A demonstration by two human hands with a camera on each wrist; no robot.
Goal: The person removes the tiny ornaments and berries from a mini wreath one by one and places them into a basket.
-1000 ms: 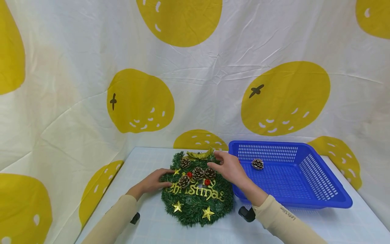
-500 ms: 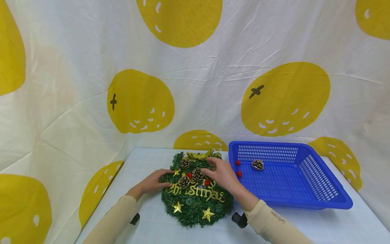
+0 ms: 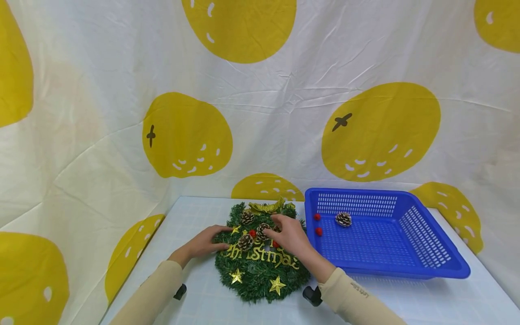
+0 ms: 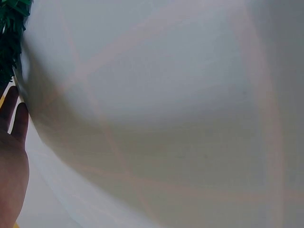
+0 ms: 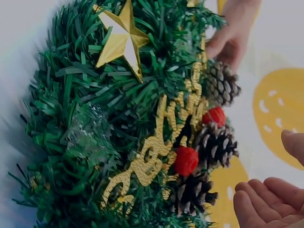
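A green tinsel Christmas wreath (image 3: pixel 253 289) lies on the table, bearing gold lettering (image 5: pixel 149 167), gold stars (image 3: pixel 277 285) and a gold bow (image 3: pixel 266 208). Pine cones (image 3: pixel 245 242) and red balls (image 3: pixel 253 233) sit around its centre. My left hand (image 3: pixel 203 242) rests against the wreath's left edge, its fingers extended; the left wrist view catches only part of it. Over the cones on the right side hovers my right hand (image 3: pixel 291 235), hiding one of them in the head view. In the right wrist view its fingers are loosely bent, apart from the cones and holding nothing.
To the right of the wreath stands a blue plastic basket (image 3: pixel 365 191). Inside it are a pine cone (image 3: pixel 343 219) and two red balls (image 3: pixel 318 231). A white curtain with yellow fruit prints (image 3: pixel 382 131) hangs behind the table.
My right hand has moved left and a little toward me, from beside the bow to over the pine cones. The red balls in the basket have come into view. My left hand stays put.
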